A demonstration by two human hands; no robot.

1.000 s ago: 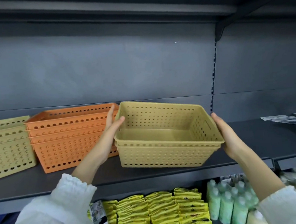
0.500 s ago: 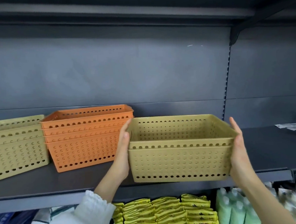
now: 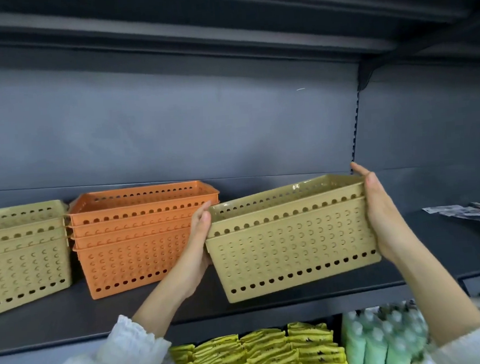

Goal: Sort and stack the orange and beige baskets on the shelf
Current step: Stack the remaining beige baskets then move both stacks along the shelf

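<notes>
Between my two hands, the beige pair [image 3: 293,243] hangs clear of the shelf [image 3: 443,255], two baskets nested one inside the other, tilted so the right end rides higher than the left. I have my left hand [image 3: 196,250] flat against the left end wall, thumb up at the rim, and my right hand [image 3: 380,214] pressed on the right end, fingers spread up over the rim. Neither grip curls under anything; it's a squeeze from both ends, palms doing the work, because these walls are smooth and perforated with no handle showing.

Just beside my left hand sits the orange stack [image 3: 140,237], four rims nested, resting on the shelf and square to the back panel. Touching its left side is the beige stack [image 3: 25,253], also nested, partly cut off at the frame edge.

So colours are grouped already, and I judge the pair in my hands belongs over there with its own colour. That means carrying it up and across the orange stack. The tilt worries me a bit: the inner basket could slide.
</notes>
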